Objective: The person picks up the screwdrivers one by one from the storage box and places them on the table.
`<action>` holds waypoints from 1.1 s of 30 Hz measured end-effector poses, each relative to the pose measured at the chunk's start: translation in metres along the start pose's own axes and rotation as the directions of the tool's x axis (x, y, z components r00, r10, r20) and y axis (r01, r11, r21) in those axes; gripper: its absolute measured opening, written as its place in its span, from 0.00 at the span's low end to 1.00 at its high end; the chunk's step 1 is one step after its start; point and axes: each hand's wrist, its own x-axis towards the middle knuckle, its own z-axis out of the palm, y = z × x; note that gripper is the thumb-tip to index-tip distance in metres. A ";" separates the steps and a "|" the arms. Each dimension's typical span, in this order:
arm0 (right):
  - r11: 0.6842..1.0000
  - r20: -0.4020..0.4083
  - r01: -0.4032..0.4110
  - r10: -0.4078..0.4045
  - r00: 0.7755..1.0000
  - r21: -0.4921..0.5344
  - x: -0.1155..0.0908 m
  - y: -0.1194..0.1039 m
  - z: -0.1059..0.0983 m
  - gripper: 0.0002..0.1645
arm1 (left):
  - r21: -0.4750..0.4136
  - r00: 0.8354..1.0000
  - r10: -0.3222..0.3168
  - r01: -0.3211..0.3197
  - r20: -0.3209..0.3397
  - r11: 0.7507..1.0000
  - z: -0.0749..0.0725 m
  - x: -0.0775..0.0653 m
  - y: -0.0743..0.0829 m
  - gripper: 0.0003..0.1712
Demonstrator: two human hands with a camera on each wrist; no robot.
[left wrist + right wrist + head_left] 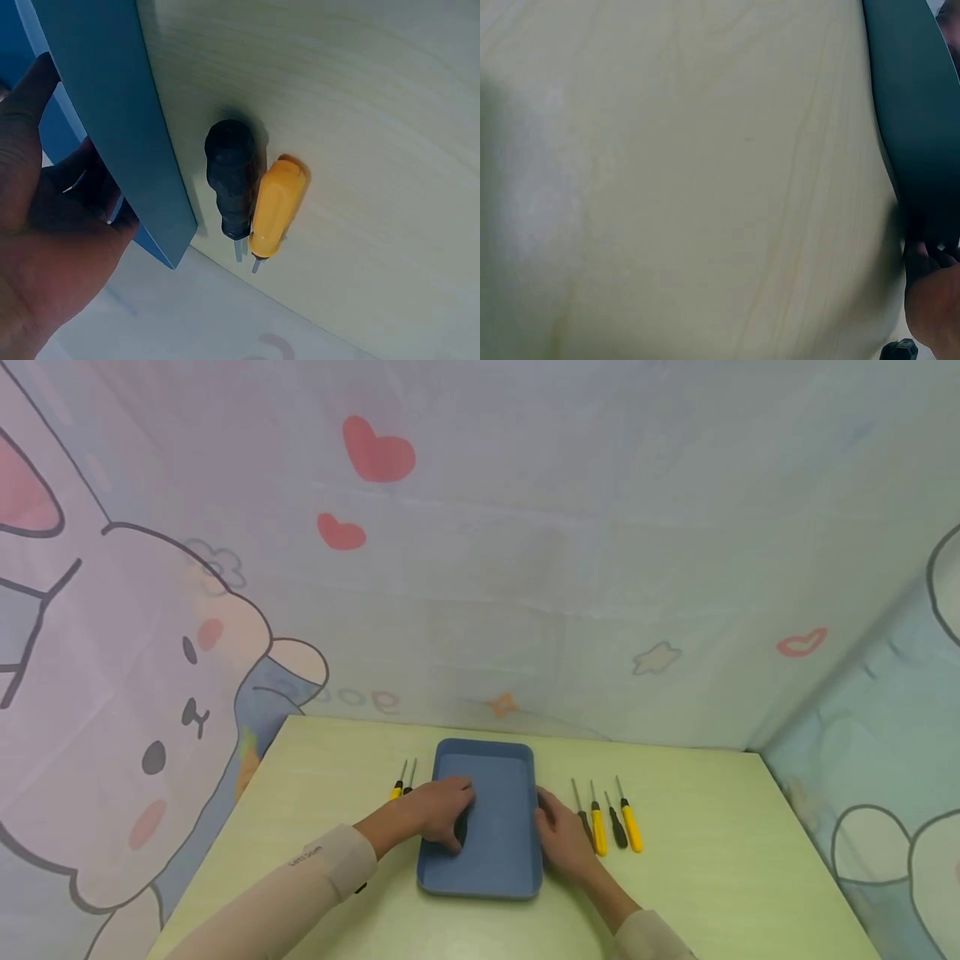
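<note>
A blue rectangular tray (498, 881) lies lengthwise between the two hands. The left hand (442, 810) reaches over its left wall, thumb and fingers bent down around a black object (461, 828) on the inside. From the left wrist the tray wall (124, 127) hides the fingertips and most of what they hold. On the opposite side, the right hand (566, 839) grips the tray's right edge, its fingers at the rim. Left of the tray, a black-handled screwdriver (231, 176) and a yellow-handled screwdriver (277, 206) lie side by side, partly covered by the left forearm in the head view.
Right of the tray lie several screwdrivers, among them a yellow one (631, 825) and a small black one (617, 831). A black tip (361, 888) shows beneath the left sleeve. The pale wooden table (720, 860) ends at a printed cloth backdrop (480, 610).
</note>
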 end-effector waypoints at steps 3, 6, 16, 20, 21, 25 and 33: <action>1.000 -0.001 -0.003 0.003 1.000 0.007 0.000 0.000 0.000 0.27 | -0.025 1.000 -0.006 0.006 -0.002 1.000 -0.001 0.000 -0.002 0.40; 1.000 -0.002 0.000 0.000 1.000 0.003 0.000 0.000 0.000 0.27 | -0.039 1.000 -0.004 0.003 -0.018 0.999 -0.001 0.000 -0.005 0.40; 1.000 0.003 0.006 -0.006 1.000 0.011 -0.001 0.000 0.000 0.27 | -0.003 0.981 0.078 -0.080 -0.177 0.997 -0.006 0.000 -0.015 0.42; 1.000 0.004 -0.005 0.005 1.000 0.013 -0.001 0.001 0.001 0.28 | 0.022 0.975 0.083 -0.081 -0.205 0.997 -0.009 0.000 -0.017 0.44; 1.000 0.004 -0.004 0.004 1.000 0.013 -0.001 0.001 0.002 0.28 | 0.025 0.974 0.082 -0.079 -0.210 0.997 -0.009 -0.001 -0.018 0.44; 1.000 0.001 -0.002 0.002 1.000 0.012 -0.001 0.001 0.002 0.27 | 0.010 0.975 0.073 -0.072 -0.211 0.997 -0.011 -0.003 -0.019 0.44; 1.000 -0.004 0.023 -0.023 1.000 -0.007 -0.001 0.002 0.000 0.27 | -0.016 0.960 0.071 -0.079 -0.270 0.997 -0.023 -0.008 -0.023 0.44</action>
